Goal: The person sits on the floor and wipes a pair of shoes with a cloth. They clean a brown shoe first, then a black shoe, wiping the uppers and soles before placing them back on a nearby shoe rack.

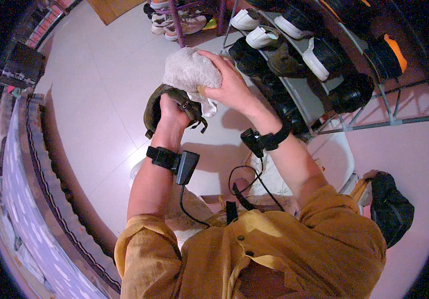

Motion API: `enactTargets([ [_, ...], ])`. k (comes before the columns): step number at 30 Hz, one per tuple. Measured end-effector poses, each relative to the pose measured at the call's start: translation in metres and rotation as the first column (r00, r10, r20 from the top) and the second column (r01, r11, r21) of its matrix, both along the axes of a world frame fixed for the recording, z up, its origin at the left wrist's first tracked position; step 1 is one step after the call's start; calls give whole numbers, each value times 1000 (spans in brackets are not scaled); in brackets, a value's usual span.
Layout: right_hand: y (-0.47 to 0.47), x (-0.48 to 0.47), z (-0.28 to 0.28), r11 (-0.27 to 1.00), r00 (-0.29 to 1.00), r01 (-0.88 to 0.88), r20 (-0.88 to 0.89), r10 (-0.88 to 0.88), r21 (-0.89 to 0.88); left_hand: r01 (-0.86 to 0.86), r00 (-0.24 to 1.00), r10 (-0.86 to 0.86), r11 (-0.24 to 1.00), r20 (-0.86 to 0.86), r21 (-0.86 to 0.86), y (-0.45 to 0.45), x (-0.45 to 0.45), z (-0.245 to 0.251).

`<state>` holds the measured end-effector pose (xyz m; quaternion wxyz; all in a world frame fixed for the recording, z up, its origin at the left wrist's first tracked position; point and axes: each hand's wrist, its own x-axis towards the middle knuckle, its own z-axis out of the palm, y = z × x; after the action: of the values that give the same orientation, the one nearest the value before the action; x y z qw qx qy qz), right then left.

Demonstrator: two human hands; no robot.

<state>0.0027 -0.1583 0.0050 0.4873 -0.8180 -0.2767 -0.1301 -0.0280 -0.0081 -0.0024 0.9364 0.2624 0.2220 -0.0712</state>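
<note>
My left hand (173, 110) reaches into the opening of a dark olive item, which looks like a lace-up shoe (150, 112), and holds it up above the floor. Its fingers are hidden inside, and short lace-like ends dangle at the right side. My right hand (225, 80) grips a pale grey terry cloth (188, 71), thumb below and fingers over the top. The bunched cloth lies against the far part of the olive item and hides it. One loose corner of the cloth hangs down between the hands.
A metal shoe rack (296, 108) with several dark and white shoes stands to the right. More sneakers (184, 28) sit on a purple-framed rack ahead. Along the left runs a bed-like edge with patterned fabric (23, 157). A black bag (392, 209) is at the lower right; cables hang from both wrist devices.
</note>
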Motion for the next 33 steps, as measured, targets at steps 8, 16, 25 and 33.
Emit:
enactTargets([
  [8, -33, 26, 3, 921, 920, 385, 102, -379, -58, 51, 999, -50, 997, 16, -53, 11, 5, -8],
  [16, -38, 34, -22, 560, 851, 381, -516, 99, 735, 71, 994, -53, 981, 100, -183, 24, 19, -28],
  [25, -38, 32, -19, 486, 753, 423, -595, 280, 765, 163, 970, -218, 910, 104, 380, 14, 1, -19],
  [33, -14, 14, -16, 787, 890, 202, -445, 101, 582, 142, 911, -12, 948, 411, -285, 30, 16, -9],
])
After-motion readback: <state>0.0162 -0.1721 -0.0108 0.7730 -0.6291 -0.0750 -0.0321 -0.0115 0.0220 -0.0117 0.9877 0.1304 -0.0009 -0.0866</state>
